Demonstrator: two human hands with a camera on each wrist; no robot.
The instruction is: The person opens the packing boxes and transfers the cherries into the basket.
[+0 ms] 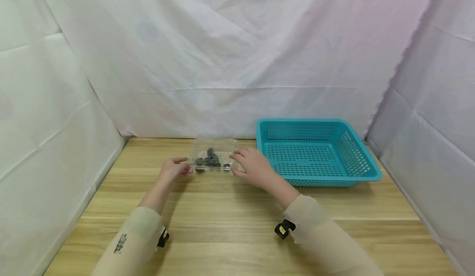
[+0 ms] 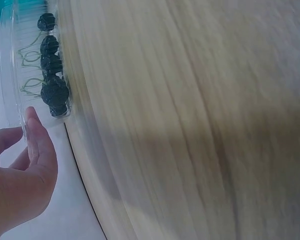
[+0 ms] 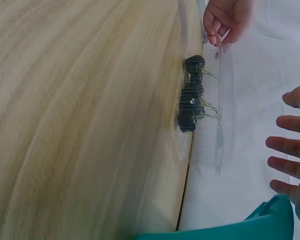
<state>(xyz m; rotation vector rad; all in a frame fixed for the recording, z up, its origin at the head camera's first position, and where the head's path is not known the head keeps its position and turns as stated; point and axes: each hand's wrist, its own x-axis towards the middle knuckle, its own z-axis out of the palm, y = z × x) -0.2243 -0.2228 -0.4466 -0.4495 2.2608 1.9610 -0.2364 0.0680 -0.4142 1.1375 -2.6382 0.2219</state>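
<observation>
1. Clear plastic box (image 1: pixel 225 147) stands toward the far edge of the worktop (image 1: pixel 230 226), a little left of the middle; whether its base rests there or is held just above cannot be told.
2. Dark round pieces (image 2: pixel 54 90) with thin green strands lie along its bottom, most of them bunched together in its left part and one apart near the right end.
3. At the left end, the left hand (image 1: pixel 174 170) pinches the rim of the box between thumb and fingers.
4. At the right end, the right hand (image 1: pixel 254 168) has its fingers spread, holding nothing; the right wrist view shows a gap between them and the rim.
5. Just right of the box, behind the right hand, a turquoise basket (image 1: pixel 302 121) with perforated sides and floor stands on the worktop.
6. Pale sleeves (image 1: pixel 326 234) cover both forearms, with a small black device (image 1: pixel 285 228) at each cuff.
7. White sheets (image 1: pixel 237 41) hang along the far, left and right sides.
</observation>
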